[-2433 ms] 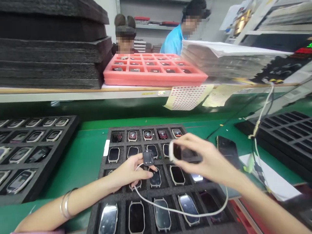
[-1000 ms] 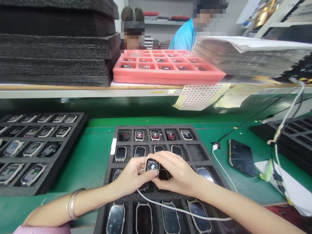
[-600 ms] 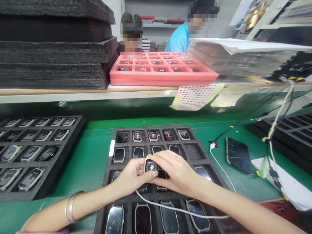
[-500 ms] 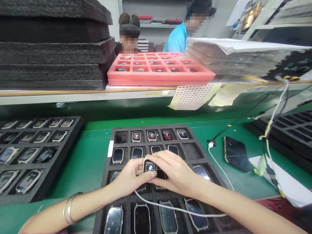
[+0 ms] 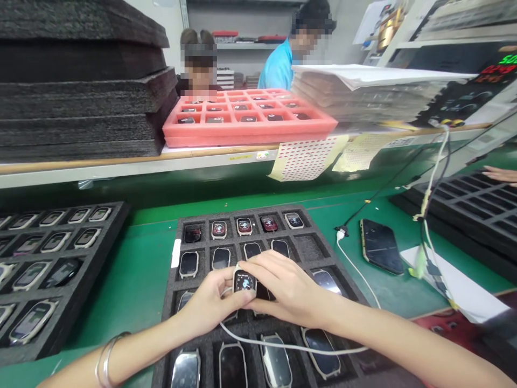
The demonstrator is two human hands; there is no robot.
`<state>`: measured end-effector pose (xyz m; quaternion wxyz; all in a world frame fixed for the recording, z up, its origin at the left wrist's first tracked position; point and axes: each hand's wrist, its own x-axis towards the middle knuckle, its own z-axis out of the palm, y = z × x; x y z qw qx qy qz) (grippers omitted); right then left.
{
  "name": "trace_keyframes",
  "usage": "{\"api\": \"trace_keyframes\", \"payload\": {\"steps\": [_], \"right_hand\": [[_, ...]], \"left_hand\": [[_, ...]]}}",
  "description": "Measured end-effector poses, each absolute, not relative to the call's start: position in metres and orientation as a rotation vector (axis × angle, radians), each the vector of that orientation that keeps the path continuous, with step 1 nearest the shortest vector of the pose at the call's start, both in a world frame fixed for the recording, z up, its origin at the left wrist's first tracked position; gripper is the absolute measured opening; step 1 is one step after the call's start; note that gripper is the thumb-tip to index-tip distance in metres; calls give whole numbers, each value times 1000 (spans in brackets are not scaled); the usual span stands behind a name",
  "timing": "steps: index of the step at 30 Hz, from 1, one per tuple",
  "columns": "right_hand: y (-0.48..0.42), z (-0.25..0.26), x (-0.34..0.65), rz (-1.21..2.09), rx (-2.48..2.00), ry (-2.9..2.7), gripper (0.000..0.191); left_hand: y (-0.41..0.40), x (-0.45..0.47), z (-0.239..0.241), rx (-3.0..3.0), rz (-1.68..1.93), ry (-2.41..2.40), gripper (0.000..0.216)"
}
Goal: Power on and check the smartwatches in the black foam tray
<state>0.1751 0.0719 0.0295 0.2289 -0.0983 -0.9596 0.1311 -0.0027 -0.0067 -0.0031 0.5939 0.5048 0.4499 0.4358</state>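
Between both hands is a smartwatch (image 5: 244, 281) without a strap, its screen lit with a watch face. My left hand (image 5: 216, 296) grips it from the left, thumb across the lower part of the screen. Closed on its right and top edge are the fingers of my right hand (image 5: 278, 283). A white cable (image 5: 258, 343) runs from under my left hand across the tray and to the right; its end at the watch is hidden. Below lies a black foam tray (image 5: 173, 285) holding several strapless watches, such as one with a dark screen (image 5: 188, 264).
Another foam tray of watches (image 5: 121, 215) lies at left. A phone (image 5: 382, 246) rests right of the middle tray. On the shelf stand stacked black foam (image 5: 81, 97), a pink foam tray (image 5: 250, 132) and papers (image 5: 363, 102). Two people are behind; another person's hand (image 5: 501, 175) shows at far right.
The view has turned slightly right, so the surroundings sit further left. Another person's hand has appeared at the far right. Both my hands keep their hold on the watch.
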Motion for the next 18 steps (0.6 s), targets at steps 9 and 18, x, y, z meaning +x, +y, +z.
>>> {"api": "trace_keyframes", "payload": {"steps": [9, 18], "right_hand": [[75, 41, 184, 657, -327, -2651, 43], [148, 47, 291, 540, -994, -2755, 41]], "left_hand": [[-11, -4, -5, 1220, 920, 1014, 41], [-10, -1, -5, 1200, 677, 1046, 41]]}}
